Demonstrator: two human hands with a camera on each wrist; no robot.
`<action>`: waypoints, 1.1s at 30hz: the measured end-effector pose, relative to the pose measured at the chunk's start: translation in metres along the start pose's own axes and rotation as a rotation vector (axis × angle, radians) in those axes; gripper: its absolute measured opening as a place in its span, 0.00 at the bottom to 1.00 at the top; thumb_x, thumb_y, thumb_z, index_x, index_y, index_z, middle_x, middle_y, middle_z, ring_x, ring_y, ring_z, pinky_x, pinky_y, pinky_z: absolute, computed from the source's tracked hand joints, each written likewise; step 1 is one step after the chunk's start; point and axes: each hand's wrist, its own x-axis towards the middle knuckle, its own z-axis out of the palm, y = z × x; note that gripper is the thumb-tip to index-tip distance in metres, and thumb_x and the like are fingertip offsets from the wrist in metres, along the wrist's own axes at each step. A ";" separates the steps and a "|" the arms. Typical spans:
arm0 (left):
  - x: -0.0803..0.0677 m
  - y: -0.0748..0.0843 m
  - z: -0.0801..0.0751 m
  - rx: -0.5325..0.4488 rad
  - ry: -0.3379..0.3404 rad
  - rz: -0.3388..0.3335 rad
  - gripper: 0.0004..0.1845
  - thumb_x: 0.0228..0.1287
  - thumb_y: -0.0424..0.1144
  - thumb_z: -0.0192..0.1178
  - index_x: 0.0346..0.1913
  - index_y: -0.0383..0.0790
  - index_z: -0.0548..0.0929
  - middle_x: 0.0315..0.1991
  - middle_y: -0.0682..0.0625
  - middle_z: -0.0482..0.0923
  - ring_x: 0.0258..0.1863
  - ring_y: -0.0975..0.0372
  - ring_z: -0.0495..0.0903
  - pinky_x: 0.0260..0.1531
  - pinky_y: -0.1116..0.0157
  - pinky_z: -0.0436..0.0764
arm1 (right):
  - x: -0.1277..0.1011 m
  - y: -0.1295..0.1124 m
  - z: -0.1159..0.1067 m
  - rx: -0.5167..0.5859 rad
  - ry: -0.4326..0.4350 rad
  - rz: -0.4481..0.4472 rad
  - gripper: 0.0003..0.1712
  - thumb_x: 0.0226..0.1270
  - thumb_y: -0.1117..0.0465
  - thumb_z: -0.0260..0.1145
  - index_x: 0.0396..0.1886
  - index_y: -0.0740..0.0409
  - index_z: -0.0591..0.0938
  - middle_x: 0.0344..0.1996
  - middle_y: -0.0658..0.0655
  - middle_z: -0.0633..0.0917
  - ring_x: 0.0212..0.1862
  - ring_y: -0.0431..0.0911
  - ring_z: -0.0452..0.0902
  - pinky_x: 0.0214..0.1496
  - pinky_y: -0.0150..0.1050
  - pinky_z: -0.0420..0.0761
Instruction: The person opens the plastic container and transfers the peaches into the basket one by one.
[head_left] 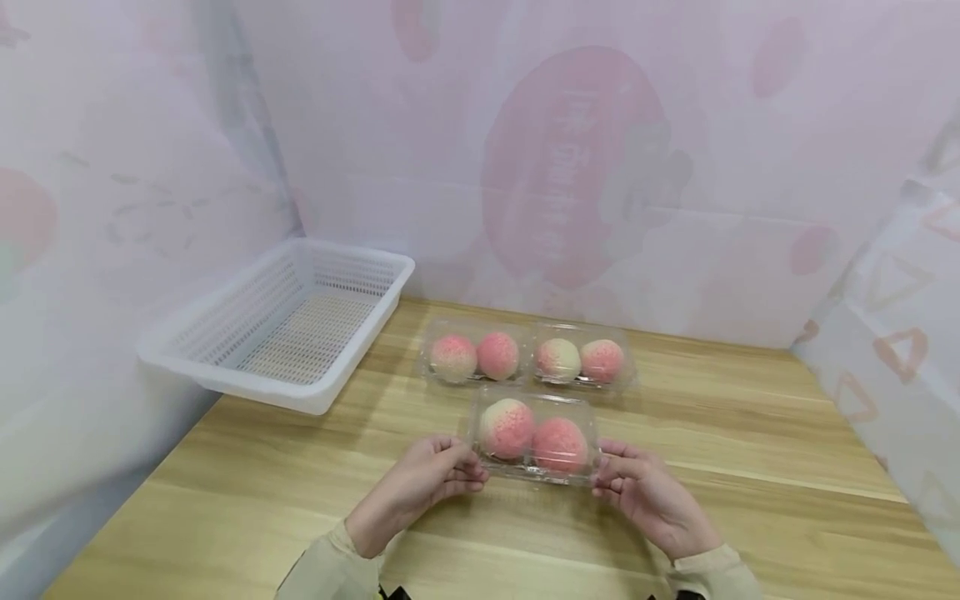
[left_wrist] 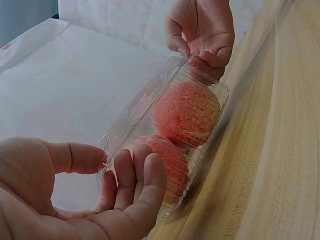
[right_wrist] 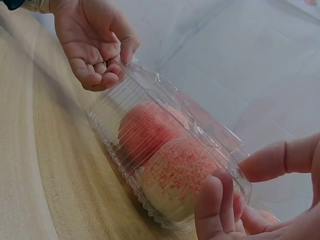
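Both hands hold a clear plastic clamshell box (head_left: 536, 400) with two round pink-and-cream buns (head_left: 507, 429) inside, close above the table. The left hand (head_left: 435, 479) pinches the box's left end, its thumb on the rim and its fingers curled under it, as the left wrist view shows. At the opposite end the right hand (head_left: 648, 496) pinches the rim in the same way. The lid lies over the buns. Just behind stand two similar boxes side by side, a left one (head_left: 478, 329) and a right one (head_left: 577, 335), each with two pink-and-cream buns.
A white perforated plastic basket (head_left: 356, 350) stands at the back left of the wooden table (head_left: 750, 433). Pale printed cloth (head_left: 375, 125) hangs along the back and both sides.
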 end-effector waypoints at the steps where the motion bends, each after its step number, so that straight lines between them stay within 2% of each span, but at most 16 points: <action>1: 0.000 0.002 0.000 0.001 0.001 -0.005 0.07 0.67 0.29 0.52 0.39 0.25 0.75 0.35 0.40 0.79 0.37 0.54 0.83 0.48 0.59 0.82 | 0.000 -0.001 0.001 -0.002 0.003 0.004 0.30 0.66 0.74 0.56 0.64 0.73 0.56 0.38 0.55 0.74 0.39 0.45 0.73 0.48 0.38 0.78; 3: 0.000 0.004 0.001 0.001 0.002 -0.017 0.07 0.67 0.28 0.52 0.38 0.25 0.76 0.35 0.40 0.79 0.38 0.54 0.83 0.49 0.58 0.82 | 0.000 -0.004 0.002 -0.008 0.011 0.008 0.30 0.66 0.74 0.56 0.65 0.73 0.55 0.38 0.55 0.74 0.39 0.45 0.73 0.48 0.38 0.78; 10: 0.002 -0.001 0.001 0.000 0.002 -0.040 0.06 0.67 0.28 0.50 0.34 0.27 0.75 0.36 0.39 0.78 0.38 0.54 0.84 0.48 0.58 0.82 | -0.003 0.000 -0.001 -0.047 0.023 0.015 0.32 0.67 0.74 0.56 0.66 0.74 0.54 0.41 0.57 0.74 0.39 0.45 0.73 0.49 0.38 0.79; 16: 0.003 -0.002 0.002 -0.006 0.027 -0.037 0.05 0.66 0.27 0.49 0.34 0.27 0.74 0.35 0.38 0.79 0.39 0.52 0.84 0.46 0.58 0.83 | 0.001 0.000 -0.001 -0.066 0.035 -0.001 0.31 0.65 0.75 0.56 0.65 0.74 0.56 0.38 0.57 0.75 0.37 0.45 0.74 0.46 0.38 0.79; 23: 0.004 -0.003 0.005 -0.013 0.041 -0.047 0.04 0.68 0.26 0.48 0.36 0.27 0.72 0.35 0.38 0.78 0.39 0.52 0.84 0.46 0.58 0.83 | 0.001 0.001 -0.004 -0.079 0.019 -0.010 0.26 0.66 0.75 0.56 0.62 0.72 0.61 0.36 0.56 0.76 0.36 0.45 0.75 0.46 0.39 0.80; 33: 0.003 -0.003 0.002 0.002 0.052 -0.043 0.07 0.66 0.27 0.49 0.40 0.22 0.73 0.34 0.38 0.78 0.34 0.54 0.84 0.44 0.59 0.84 | 0.003 0.002 -0.003 -0.086 0.008 -0.010 0.27 0.66 0.74 0.56 0.63 0.73 0.61 0.38 0.56 0.77 0.37 0.45 0.75 0.46 0.39 0.79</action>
